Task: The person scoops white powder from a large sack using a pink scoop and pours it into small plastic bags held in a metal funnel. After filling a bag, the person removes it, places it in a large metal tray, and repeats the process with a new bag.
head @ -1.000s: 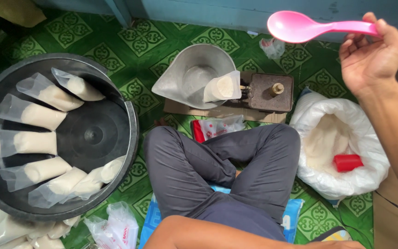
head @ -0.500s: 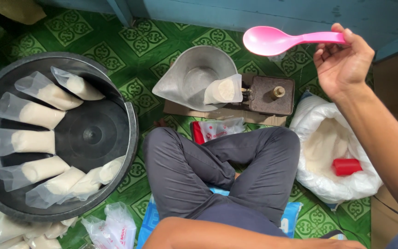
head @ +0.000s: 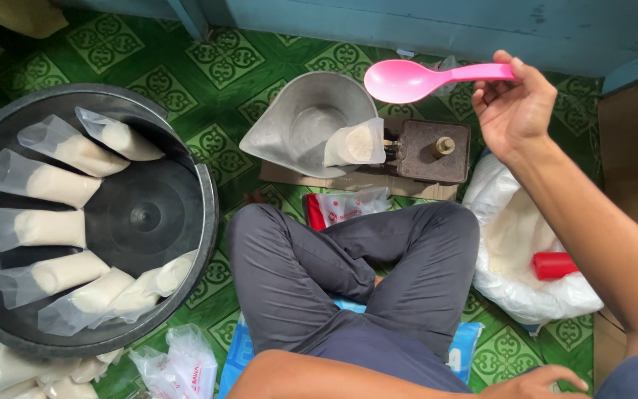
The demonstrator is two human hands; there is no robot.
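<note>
Head view looks down on a person sitting cross-legged in grey trousers (head: 348, 273) on a green patterned floor (head: 230, 74). Raised on the right, the right hand (head: 515, 111) grips the handle end of a pink plastic spoon (head: 426, 77) between thumb and fingers, the spoon's empty bowl pointing left and hovering above a small brown weighing scale (head: 433, 151). Beside the scale's left edge sits a grey metal scoop-shaped pan (head: 300, 125) with a clear plastic bag of white powder (head: 354, 144) resting in its mouth. Below the right forearm lies a big white sack of powder (head: 515, 244), open, with a red plastic cup (head: 554, 264) in it. On the left, a round black basin (head: 142, 214) holds filled plastic bags fanned around its rim. At the bottom edge the left hand (head: 537, 383) shows only partly, so I cannot tell its grip.
</note>
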